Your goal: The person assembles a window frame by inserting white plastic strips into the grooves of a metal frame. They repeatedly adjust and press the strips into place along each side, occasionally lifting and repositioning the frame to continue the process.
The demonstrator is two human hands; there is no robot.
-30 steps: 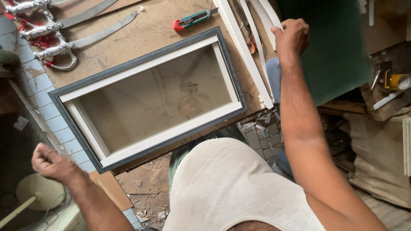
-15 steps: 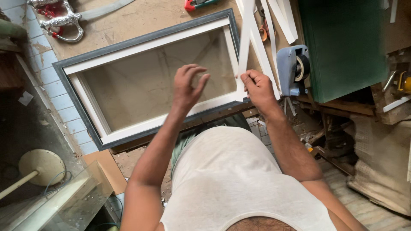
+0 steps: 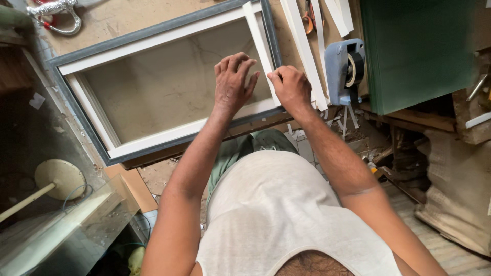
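Plywood bench is carrying grey frame. Left hand, fingers spread, and right hand are pinching white strip at 1 o'clock; tape dispenser at 2.

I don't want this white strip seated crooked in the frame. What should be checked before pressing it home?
1. Both hands on the white strip: ok, left hand and right hand at its lower end.
2. Strip along the right side of the grey frame: ok.
3. Lower corner joint closed: cannot tell, hidden by fingers.
4. Top end seated: cannot tell.
5. Spare strips outside the frame: ok.
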